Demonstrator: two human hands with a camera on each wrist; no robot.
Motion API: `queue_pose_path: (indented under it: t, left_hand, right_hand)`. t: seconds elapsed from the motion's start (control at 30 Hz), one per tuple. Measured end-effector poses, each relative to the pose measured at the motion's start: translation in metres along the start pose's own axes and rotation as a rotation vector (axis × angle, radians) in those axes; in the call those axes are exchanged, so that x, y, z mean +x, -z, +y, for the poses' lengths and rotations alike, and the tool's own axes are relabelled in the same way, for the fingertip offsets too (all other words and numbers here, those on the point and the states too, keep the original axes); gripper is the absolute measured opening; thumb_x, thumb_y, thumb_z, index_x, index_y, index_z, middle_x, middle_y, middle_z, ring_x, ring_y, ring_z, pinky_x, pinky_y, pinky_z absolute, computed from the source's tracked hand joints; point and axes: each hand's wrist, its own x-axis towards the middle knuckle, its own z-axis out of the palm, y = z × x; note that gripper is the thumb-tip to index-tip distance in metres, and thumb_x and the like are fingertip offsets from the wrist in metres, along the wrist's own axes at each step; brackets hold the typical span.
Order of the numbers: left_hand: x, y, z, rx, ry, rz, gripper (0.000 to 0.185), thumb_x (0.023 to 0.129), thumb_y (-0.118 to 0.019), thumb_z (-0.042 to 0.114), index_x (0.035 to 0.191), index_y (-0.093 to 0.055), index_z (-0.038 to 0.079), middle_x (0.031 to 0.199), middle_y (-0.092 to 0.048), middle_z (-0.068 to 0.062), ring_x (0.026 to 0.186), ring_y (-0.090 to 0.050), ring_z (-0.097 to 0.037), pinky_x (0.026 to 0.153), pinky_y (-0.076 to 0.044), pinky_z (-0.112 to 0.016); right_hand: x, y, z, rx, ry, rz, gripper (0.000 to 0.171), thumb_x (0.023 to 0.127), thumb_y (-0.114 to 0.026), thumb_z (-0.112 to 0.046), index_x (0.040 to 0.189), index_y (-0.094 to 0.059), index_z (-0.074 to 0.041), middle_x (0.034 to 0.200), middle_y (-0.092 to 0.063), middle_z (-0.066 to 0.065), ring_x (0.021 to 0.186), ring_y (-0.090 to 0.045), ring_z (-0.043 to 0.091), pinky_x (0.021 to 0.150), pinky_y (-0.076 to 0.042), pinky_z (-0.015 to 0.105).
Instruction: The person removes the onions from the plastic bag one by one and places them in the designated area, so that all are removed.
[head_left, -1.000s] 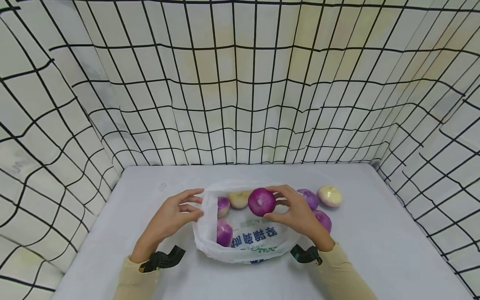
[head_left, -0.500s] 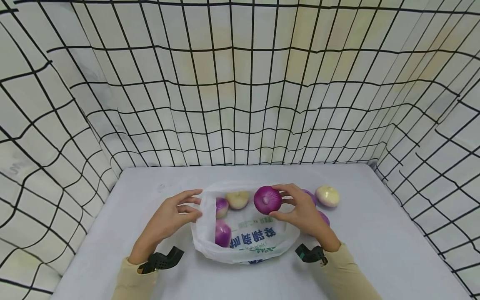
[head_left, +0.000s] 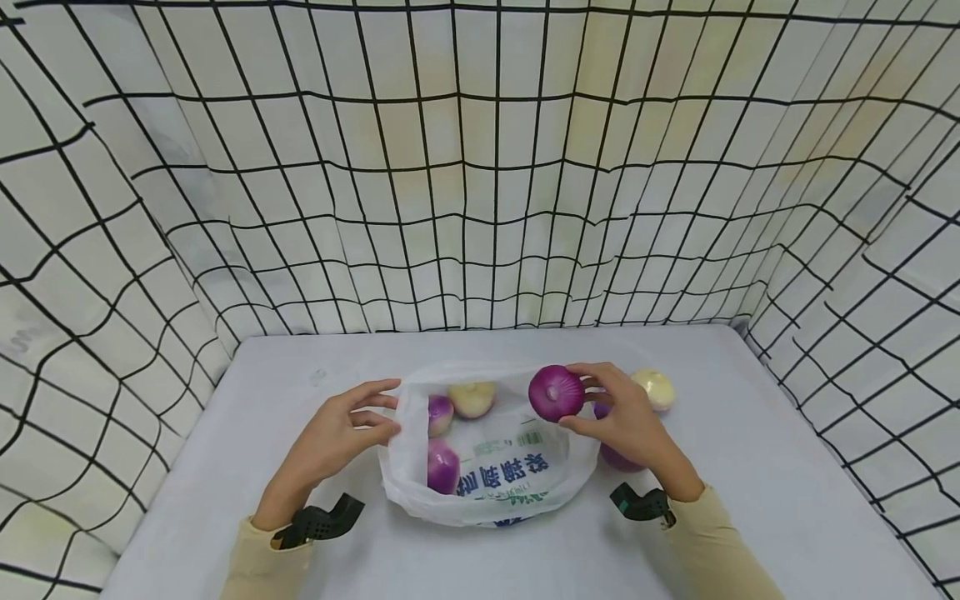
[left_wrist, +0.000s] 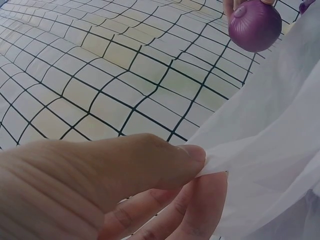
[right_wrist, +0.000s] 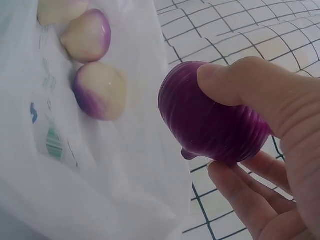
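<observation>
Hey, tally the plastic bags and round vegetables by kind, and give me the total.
White printed plastic bag: 1
Round purple or cream vegetables: 7 visible, some partly hidden
Total: 8

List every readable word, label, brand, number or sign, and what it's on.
None is clear enough to quote.
White plastic bag, row of large blue characters seen through its opening: look Chinese, too blurred to read surely.
Same bag, green print below that row: too small.
Same bag, striped green patch above it: no legible text.
Left netted wall, faint mark: too faint to read.
</observation>
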Motion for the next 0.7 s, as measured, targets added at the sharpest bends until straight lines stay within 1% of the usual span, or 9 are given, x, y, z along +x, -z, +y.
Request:
queue_pose_path:
  t: [0.2,0.37,0.53,0.7]
  left_hand:
    - [0.0,0.0,0.001,-0.002,-0.002,-0.005,0.064,0.093,-0.075,0.017,0.152,-0.05,0.011,0.138,-0.064,-0.022,0.105,-0.075,-0.019,0.079,-0.06,-0.022]
    - [0.0,-0.001,0.001,0.001,-0.006,-0.006,0.065,0.093,-0.075,0.017,0.152,-0.05,0.01,0.138,-0.064,-0.022,0.106,-0.075,-0.022,0.08,-0.06,-0.022]
    - [0.001,-0.002,0.001,0.006,-0.002,-0.004,0.065,0.093,-0.075,0.017,0.152,-0.049,0.009,0.137,-0.064,-0.022,0.107,-0.075,-0.025,0.081,-0.061,-0.023]
    - [0.001,-0.002,0.001,0.021,0.007,-0.003,0.065,0.093,-0.076,0.019,0.152,-0.05,0.011,0.138,-0.064,-0.022,0.108,-0.075,-0.026,0.081,-0.06,-0.023]
  right_hand:
    - [-0.007,0.013,0.004,-0.055,-0.016,0.039,0.069,0.077,-0.093,-0.023,0.138,-0.061,-0.017,0.128,-0.065,0.004,0.116,-0.07,0.024,0.094,-0.061,0.043]
    - [-0.012,0.022,0.008,-0.068,-0.016,0.06,0.07,0.076,-0.093,-0.022,0.138,-0.06,-0.018,0.129,-0.065,0.003,0.117,-0.068,0.022,0.094,-0.061,0.039]
    - [-0.017,0.029,0.014,-0.054,-0.054,0.07,0.071,0.076,-0.094,-0.02,0.138,-0.06,-0.017,0.128,-0.064,0.004,0.116,-0.068,0.024,0.094,-0.061,0.043]
    - [-0.021,0.036,0.02,-0.061,-0.088,0.076,0.071,0.078,-0.092,-0.023,0.14,-0.059,-0.016,0.13,-0.063,0.006,0.117,-0.068,0.029,0.095,-0.06,0.048]
